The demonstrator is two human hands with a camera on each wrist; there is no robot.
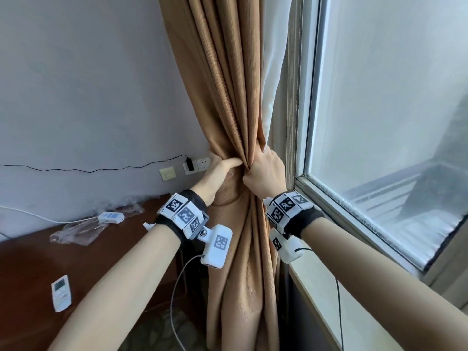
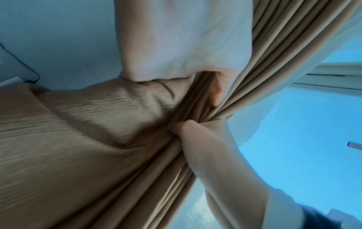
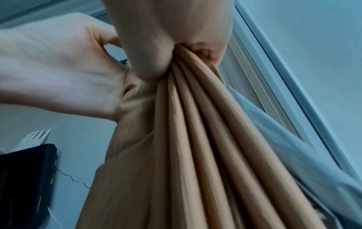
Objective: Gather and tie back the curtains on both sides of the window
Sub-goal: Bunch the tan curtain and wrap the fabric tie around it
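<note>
A tan pleated curtain (image 1: pixel 228 97) hangs left of the window (image 1: pixel 379 97), pulled into a tight bunch at waist height. My left hand (image 1: pixel 222 169) wraps the bunch from the left, thumb lying across the front. My right hand (image 1: pixel 266 173) grips the same bunch from the right, fist tight against the left thumb. In the left wrist view my left hand (image 2: pixel 176 38) is at the top and the right hand (image 2: pixel 203 139) clenches the folds (image 2: pixel 78 139). A rounded tan fold (image 1: pixel 228 193) bulges below the left hand; whether it is a tie band is unclear. A white sheer (image 1: pixel 272 72) hangs behind.
A dark wooden desk (image 1: pixel 38 262) stands at the left with a white remote (image 1: pixel 61 293), a white adapter box (image 1: pixel 110 217) and crumpled plastic wrap (image 1: pixel 76 231). Wall sockets (image 1: pixel 202 163) with a black plug sit behind the curtain. The pale sill (image 1: pixel 316 287) runs along the right.
</note>
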